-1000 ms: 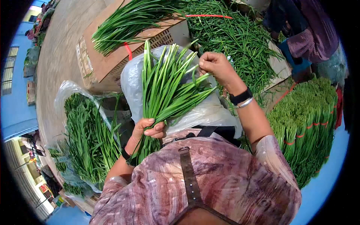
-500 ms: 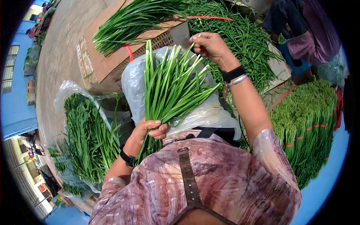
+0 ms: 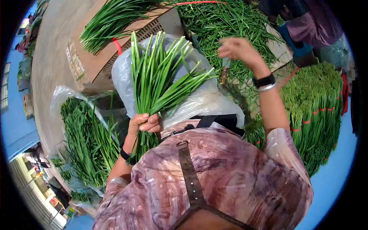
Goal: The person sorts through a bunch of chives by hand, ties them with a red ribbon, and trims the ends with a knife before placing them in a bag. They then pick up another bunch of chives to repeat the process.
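My left hand (image 3: 145, 123) is wrapped round a bunch of garlic chives (image 3: 159, 78) low on its leafy part. The pale cut ends fan out upward, over a whitish plastic sheet (image 3: 211, 100) on my lap. My right hand (image 3: 238, 51) is raised to the right of the bunch, apart from it, over a heap of loose green stalks (image 3: 234, 21). Motion smears its fingers. Just below that hand a knife with a brown wooden handle (image 3: 224, 75) shows, pointing upward.
More chives (image 3: 111, 23) lie on a brown board-topped crate (image 3: 92, 63) at upper left. Leafy greens (image 3: 88, 142) fill a clear plastic bag at left. At right stand bundles (image 3: 312, 119) tied with red bands. Another person's sleeve (image 3: 314, 25) is at upper right.
My right hand has left the chives' cut ends and moved right. My left hand keeps its hold on the bunch. The view has shifted slightly.
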`<control>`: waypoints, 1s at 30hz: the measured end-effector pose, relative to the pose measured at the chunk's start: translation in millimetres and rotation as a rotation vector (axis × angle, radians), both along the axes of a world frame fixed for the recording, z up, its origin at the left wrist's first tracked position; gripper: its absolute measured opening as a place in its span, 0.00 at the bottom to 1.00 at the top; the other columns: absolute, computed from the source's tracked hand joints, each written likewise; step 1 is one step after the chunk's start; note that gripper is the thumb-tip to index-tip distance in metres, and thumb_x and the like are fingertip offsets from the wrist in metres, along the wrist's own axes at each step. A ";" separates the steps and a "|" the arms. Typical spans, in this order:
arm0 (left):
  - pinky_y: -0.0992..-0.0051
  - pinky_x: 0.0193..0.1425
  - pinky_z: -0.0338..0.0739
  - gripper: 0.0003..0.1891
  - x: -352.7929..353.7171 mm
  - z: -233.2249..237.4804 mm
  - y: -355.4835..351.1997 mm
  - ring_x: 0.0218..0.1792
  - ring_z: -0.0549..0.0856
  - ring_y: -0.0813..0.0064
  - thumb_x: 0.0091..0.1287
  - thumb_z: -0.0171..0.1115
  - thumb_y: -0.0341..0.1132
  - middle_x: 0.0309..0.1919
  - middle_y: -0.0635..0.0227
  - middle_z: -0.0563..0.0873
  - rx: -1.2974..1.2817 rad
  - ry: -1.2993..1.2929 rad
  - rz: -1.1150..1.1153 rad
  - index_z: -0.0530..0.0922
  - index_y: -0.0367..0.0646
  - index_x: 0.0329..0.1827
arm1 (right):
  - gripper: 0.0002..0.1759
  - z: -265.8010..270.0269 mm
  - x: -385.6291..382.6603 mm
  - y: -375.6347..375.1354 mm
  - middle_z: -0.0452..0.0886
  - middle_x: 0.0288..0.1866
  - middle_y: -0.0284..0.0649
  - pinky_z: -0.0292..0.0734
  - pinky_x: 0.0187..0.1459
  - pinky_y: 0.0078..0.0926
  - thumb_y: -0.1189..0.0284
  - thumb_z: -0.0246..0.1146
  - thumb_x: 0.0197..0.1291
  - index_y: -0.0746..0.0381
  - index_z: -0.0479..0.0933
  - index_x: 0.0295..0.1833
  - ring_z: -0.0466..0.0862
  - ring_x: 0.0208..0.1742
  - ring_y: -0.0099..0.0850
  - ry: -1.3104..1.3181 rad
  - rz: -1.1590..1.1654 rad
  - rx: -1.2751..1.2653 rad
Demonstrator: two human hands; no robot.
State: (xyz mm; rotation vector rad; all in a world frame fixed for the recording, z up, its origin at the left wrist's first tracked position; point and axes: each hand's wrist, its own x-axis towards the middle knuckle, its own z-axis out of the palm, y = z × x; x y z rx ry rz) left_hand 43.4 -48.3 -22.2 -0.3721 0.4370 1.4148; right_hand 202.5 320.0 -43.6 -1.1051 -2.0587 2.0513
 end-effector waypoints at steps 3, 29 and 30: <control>0.84 0.24 0.59 0.10 0.6 2.1 1.1 0.13 0.61 0.88 0.65 0.54 0.36 0.10 0.81 0.67 0.005 0.022 0.014 0.69 0.39 0.30 | 0.16 -4.8 5.3 -44.3 0.81 0.31 0.33 0.70 0.22 0.14 0.68 0.63 0.58 0.66 0.76 0.49 0.81 0.29 0.19 0.144 0.318 -0.060; 0.84 0.22 0.60 0.08 -0.2 2.5 2.5 0.12 0.64 0.89 0.63 0.55 0.28 0.21 0.68 0.74 -0.062 0.093 0.013 0.70 0.32 0.41 | 0.08 1.3 11.1 -21.1 0.83 0.30 0.39 0.78 0.26 0.19 0.80 0.62 0.53 0.68 0.77 0.41 0.83 0.27 0.23 0.202 -0.051 0.203; 0.83 0.22 0.60 0.08 -0.3 2.5 2.7 0.12 0.65 0.89 0.63 0.55 0.28 0.22 0.68 0.75 -0.059 0.111 0.010 0.70 0.32 0.41 | 0.08 4.6 15.2 -8.5 0.83 0.30 0.39 0.76 0.31 0.19 0.80 0.63 0.52 0.67 0.78 0.39 0.83 0.26 0.23 0.211 -0.141 0.272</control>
